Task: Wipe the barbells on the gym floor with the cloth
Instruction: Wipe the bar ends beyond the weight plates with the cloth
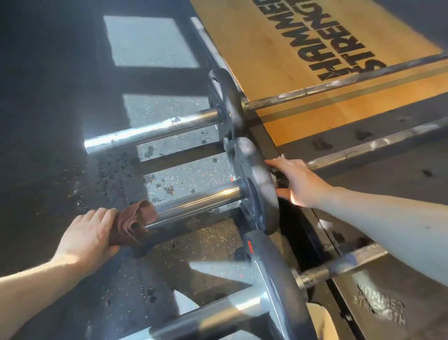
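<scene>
While the left hand (88, 234) clenches a crumpled, rust-brown cloth (133, 222) round the outer end of the middle barbell (201, 202), the right hand (299, 182) lies over the same bar's thin shaft, just on the far side of its plate (258, 183). The thumb touches the plate's inner face. Motion blur hides the fingers, so I cannot tell whether they are curled round the shaft or merely resting on it.

The cloth is soft and folded, and drapes over the smooth, mirror-bright chrome sleeve. The plate is a dull black disc standing on edge.

Three bars lie roughly parallel on the floor (54, 135), which is dark rubber flecked with pale specks and scattered black crumbs. The far barbell (150, 132) has a spotted chrome sleeve and a scuffed grey shaft crossing a wooden platform (233, 35). That platform is smooth, honey-coloured board printed with "HAMMER STRENGTH" in black block letters. The near barbell (202, 321) is blurred, with a thick round sleeve and a large black disc.
</scene>
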